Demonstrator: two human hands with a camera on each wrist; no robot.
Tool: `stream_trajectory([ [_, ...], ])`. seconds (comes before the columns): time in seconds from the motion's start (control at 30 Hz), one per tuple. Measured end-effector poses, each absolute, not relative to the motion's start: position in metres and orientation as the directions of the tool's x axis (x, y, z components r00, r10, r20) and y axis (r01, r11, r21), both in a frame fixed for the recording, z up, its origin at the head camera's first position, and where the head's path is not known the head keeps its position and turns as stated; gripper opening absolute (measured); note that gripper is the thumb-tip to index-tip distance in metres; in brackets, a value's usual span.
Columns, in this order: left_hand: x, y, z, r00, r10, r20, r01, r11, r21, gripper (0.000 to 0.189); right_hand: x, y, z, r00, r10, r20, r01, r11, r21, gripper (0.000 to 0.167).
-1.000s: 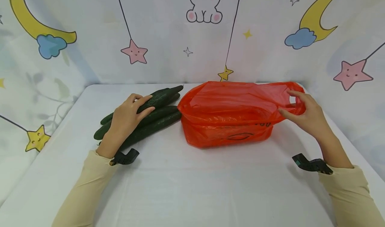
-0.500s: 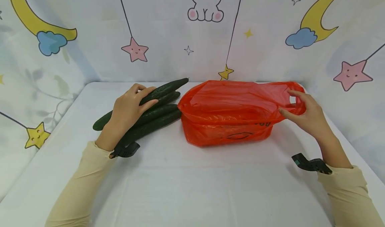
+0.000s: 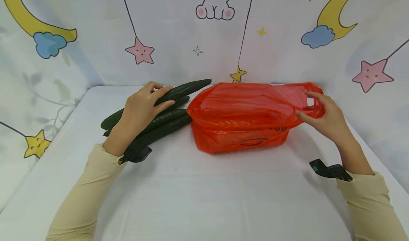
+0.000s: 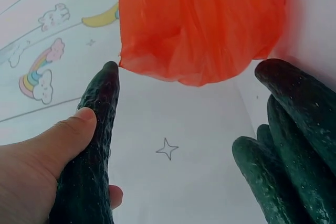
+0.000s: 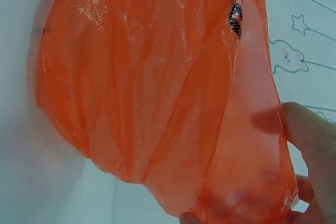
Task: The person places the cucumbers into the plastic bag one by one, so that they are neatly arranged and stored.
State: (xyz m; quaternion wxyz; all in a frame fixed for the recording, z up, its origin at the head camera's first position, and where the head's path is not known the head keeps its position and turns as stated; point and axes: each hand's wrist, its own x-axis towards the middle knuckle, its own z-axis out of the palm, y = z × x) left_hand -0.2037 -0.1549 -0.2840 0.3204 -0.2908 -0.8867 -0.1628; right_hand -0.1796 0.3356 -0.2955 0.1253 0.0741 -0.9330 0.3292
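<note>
In the head view my left hand (image 3: 137, 109) grips a dark green cucumber (image 3: 193, 87). Its tip points up and to the right, toward the red plastic bag (image 3: 238, 125). Thumb and fingers lie on either side of this cucumber (image 4: 102, 108) in the left wrist view. Several other cucumbers (image 3: 167, 127) lie side by side on the table, below and beside the left hand. My right hand (image 3: 330, 122) holds the bag by its right end, at the handle hole. The bag's red film (image 5: 136, 93) fills much of the right wrist view; what is inside cannot be made out.
A white cloth covers the table (image 3: 204, 198). Behind it stands a pale backdrop (image 3: 179, 28) printed with stars, moons and an animal. A black wrist camera (image 3: 137, 155) sits on the left wrist and another black camera (image 3: 329, 170) on the right.
My left hand has picked the cucumber off the pile and carried it up and to the right, its tip now near the bag's left end. The right hand keeps its hold, nearly still.
</note>
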Motion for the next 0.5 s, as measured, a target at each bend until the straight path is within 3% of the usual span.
stream_trajectory([
  [0.5,-0.199,-0.127,-0.265,-0.651,0.490,0.580,0.626,0.779,0.045,0.045,-0.178,0.334,-0.294,-0.953,-0.062,0.297,-0.238,0.759,-0.605,0.066],
])
